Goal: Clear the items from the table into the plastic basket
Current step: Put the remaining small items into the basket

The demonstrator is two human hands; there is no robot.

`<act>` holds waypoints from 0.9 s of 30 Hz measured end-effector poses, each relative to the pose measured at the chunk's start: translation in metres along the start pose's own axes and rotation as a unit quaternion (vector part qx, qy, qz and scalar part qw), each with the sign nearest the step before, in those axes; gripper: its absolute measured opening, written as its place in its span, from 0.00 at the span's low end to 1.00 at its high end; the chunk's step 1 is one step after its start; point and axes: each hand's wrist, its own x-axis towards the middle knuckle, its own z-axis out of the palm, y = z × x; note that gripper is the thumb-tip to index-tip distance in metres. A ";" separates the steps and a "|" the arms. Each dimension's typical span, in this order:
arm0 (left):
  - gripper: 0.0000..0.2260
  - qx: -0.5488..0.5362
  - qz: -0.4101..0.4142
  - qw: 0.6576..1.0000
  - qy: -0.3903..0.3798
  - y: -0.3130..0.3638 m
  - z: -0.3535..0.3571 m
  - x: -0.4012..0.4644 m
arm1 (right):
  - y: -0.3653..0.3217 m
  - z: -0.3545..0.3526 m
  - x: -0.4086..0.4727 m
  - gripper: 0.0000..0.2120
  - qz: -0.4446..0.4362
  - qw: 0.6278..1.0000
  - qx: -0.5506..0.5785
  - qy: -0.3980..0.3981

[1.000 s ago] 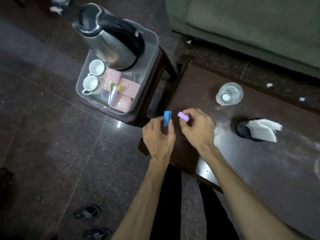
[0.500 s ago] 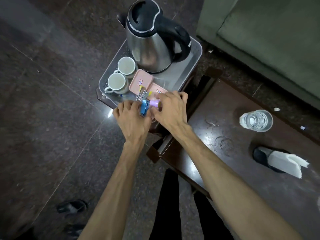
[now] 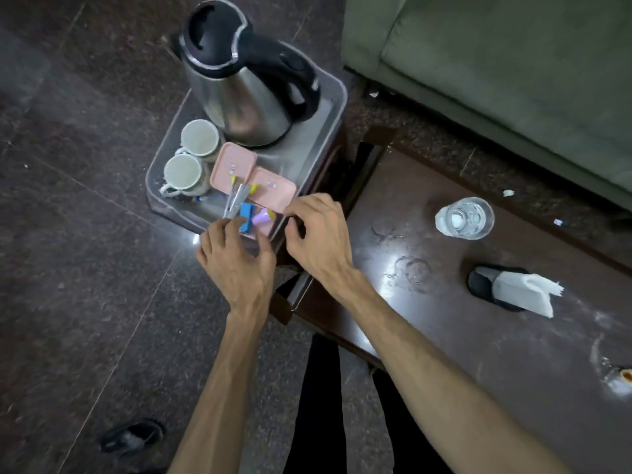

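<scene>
The clear plastic basket (image 3: 333, 97) stands on a small stool left of the dark table (image 3: 444, 336). It holds a steel kettle (image 3: 239, 97), two white cups (image 3: 200, 136), pink boxes (image 3: 273, 193) and thin packets (image 3: 236, 198). A small blue item (image 3: 247, 217) and a small purple item (image 3: 261, 217) lie at its near edge. My left hand (image 3: 236, 261) hovers just in front of the blue item, fingers spread, one fingertip beside it. At the basket's near right rim is my right hand (image 3: 318, 234), fingers apart and holding nothing.
On the table stand a glass of water (image 3: 465, 218) and a black holder with white napkins (image 3: 513, 292); a small object (image 3: 624, 375) sits at its right edge. A green sofa (image 3: 496, 80) runs behind. A dark sandal (image 3: 131, 436) lies on the floor.
Both hands carried the blue and purple items from the table's corner over to the basket and let them go; the items now lie inside and the fingers have spread.
</scene>
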 end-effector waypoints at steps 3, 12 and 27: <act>0.09 -0.021 0.036 0.999 0.003 0.017 0.003 -0.024 | 0.021 -0.015 -0.024 0.08 0.043 0.999 0.028 0.012; 0.06 -0.059 0.187 0.965 -0.174 0.119 0.038 -0.139 | 0.129 -0.085 -0.131 0.08 0.206 0.974 0.020 0.092; 0.04 0.010 0.366 0.819 -0.442 0.277 0.101 -0.338 | 0.303 -0.216 -0.319 0.06 0.474 0.827 0.017 0.301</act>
